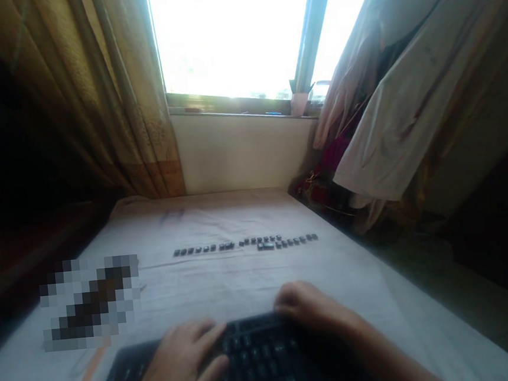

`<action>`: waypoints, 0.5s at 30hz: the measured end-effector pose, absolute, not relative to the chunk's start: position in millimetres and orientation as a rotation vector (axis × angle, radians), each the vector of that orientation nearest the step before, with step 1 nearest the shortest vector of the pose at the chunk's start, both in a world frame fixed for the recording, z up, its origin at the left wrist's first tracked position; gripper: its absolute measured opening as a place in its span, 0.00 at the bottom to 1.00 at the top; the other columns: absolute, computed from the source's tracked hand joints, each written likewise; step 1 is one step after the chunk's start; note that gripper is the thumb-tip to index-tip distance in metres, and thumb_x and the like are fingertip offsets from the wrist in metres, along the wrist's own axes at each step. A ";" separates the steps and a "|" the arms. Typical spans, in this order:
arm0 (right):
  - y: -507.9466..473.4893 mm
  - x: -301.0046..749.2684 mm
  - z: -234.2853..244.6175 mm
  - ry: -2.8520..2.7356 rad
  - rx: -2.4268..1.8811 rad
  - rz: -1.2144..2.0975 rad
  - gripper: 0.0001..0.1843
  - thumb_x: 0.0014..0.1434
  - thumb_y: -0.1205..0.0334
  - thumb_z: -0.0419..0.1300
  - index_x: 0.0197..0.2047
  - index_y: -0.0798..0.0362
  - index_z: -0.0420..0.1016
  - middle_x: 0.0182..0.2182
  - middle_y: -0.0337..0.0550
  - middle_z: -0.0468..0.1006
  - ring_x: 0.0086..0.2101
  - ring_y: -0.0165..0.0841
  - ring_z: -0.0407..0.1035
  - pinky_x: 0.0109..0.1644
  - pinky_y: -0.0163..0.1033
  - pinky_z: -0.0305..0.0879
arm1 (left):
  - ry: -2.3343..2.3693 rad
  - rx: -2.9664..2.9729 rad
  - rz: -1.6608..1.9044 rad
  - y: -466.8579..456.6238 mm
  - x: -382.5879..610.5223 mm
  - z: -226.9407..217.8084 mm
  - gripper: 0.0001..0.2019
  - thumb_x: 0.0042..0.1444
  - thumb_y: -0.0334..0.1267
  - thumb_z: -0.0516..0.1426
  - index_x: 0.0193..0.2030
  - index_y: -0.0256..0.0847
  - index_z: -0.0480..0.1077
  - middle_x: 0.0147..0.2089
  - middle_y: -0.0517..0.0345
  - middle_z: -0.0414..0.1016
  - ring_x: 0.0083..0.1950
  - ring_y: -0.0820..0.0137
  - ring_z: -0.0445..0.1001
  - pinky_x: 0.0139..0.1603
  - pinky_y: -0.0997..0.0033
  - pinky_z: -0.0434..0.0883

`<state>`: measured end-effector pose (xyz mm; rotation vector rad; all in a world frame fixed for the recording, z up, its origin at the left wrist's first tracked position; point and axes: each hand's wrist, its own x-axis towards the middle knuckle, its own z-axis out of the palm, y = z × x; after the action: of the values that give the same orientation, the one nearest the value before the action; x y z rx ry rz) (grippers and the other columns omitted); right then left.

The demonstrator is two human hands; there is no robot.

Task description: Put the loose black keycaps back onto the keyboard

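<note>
A black keyboard lies on a white sheet close to me. My left hand rests flat on its left part, fingers stretched out over the keys. Curled over the keyboard's far edge, my right hand has its fingers bent down and pressed together; what they pinch, if anything, is hidden. Farther away on the sheet, a row of several loose dark keycaps is laid out in a line.
A blurred-out dark object lies on the sheet at the left. Curtains hang at the left, and pale cloths at the right. A bright window with a sill is ahead. The floor drops away at the right.
</note>
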<state>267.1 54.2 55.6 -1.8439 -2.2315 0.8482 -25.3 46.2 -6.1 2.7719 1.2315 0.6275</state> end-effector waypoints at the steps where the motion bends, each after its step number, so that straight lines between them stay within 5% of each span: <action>1: 55.4 262.8 57.5 -2.275 -1.827 0.852 0.11 0.58 0.65 0.59 0.34 0.52 0.84 0.33 0.43 0.84 0.34 0.33 0.75 0.35 0.32 0.63 | 1.247 2.769 0.637 46.9 -29.5 -5.6 0.17 0.62 0.52 0.55 0.56 0.56 0.73 0.50 0.59 0.80 0.47 0.60 0.79 0.45 0.59 0.78; 6: 88.2 260.3 60.1 -2.393 -1.955 0.681 0.10 0.59 0.58 0.60 0.34 0.46 0.84 0.30 0.37 0.83 0.32 0.31 0.75 0.33 0.30 0.63 | 1.302 2.761 0.726 46.0 -32.0 -1.8 0.15 0.65 0.51 0.52 0.49 0.56 0.77 0.47 0.61 0.81 0.45 0.62 0.81 0.43 0.61 0.79; 10: 136.1 274.1 49.5 -2.248 -2.110 0.276 0.16 0.65 0.62 0.53 0.47 0.48 0.82 0.47 0.48 0.81 0.47 0.39 0.74 0.46 0.37 0.64 | 1.281 2.824 0.829 43.3 -23.7 -7.0 0.17 0.63 0.52 0.54 0.51 0.50 0.76 0.47 0.57 0.81 0.44 0.60 0.81 0.41 0.60 0.79; 15: 170.7 279.8 33.5 -2.221 -2.138 0.043 0.17 0.64 0.60 0.55 0.53 0.46 0.78 0.49 0.49 0.77 0.49 0.41 0.71 0.48 0.39 0.64 | 1.246 2.869 0.838 41.3 -24.2 -13.1 0.17 0.63 0.51 0.55 0.54 0.48 0.73 0.49 0.56 0.80 0.46 0.61 0.80 0.43 0.60 0.79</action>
<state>279.8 170.7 33.5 -2.1380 -2.2209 0.0432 -24.2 41.3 -13.1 2.8688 1.2465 0.8378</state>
